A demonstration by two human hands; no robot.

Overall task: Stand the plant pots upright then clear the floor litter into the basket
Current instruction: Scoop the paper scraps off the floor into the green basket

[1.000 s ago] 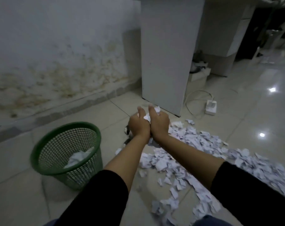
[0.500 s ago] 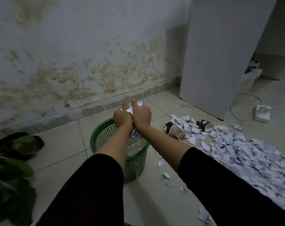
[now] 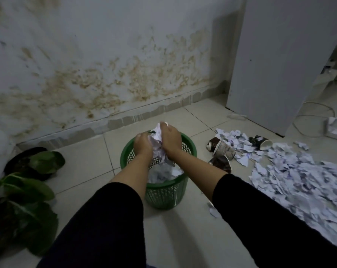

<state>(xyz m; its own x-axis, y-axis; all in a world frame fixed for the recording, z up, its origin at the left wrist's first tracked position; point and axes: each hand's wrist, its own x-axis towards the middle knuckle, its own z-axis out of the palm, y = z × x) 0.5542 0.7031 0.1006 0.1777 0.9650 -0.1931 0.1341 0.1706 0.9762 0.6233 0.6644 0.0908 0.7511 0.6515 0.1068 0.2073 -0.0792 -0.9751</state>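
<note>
The left hand and right hand press a wad of torn paper between their palms, fingers curled round it, directly over the green basket, likely so loose bits drop inside. Paper already lies in the basket. To its right, the litter pile and crushed cups remain on the floor. Plants sit by the left wall.

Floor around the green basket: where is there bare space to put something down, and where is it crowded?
Bare tile lies between the basket and the plant leaves on the left, and behind the basket up to the stained wall. Right of the basket it is crowded: fallen paper cups, then a wide spread of torn paper.
</note>
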